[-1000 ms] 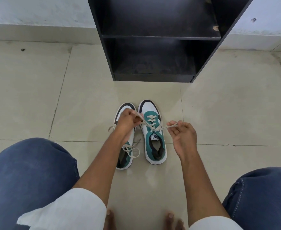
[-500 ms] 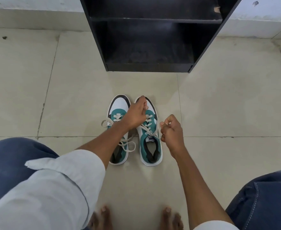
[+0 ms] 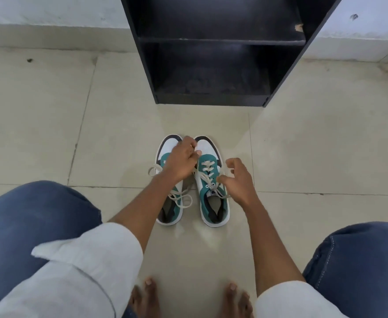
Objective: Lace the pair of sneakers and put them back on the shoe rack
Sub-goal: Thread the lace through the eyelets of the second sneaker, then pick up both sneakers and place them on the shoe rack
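Head view shows the 2 sneakers side by side on the floor (image 3: 51, 134), just in front of the shoe rack (image 3: 211, 65). A second ago both hands pulled the ends of the lace (image 3: 208, 177) of the right sneaker (image 3: 211, 180) taut and apart. Now the right hand (image 3: 236, 180) has let go: its fingers are spread and curled just beside that sneaker, gripping nothing that I can make out. The left hand (image 3: 181, 160) has moved over the toes, fingers pressed together, apparently pinching the lace near its lowest eyelets. I judge the tightening pull is done and the ends are about to be regrasped for tying.

Much of the left sneaker (image 3: 167, 203) lies under the left forearm; its lace trails loose on either side, so whether it is tied I cannot tell. The left hand's fingertips are hidden, so the pinch is unconfirmed. The rack's upper part is cut off.
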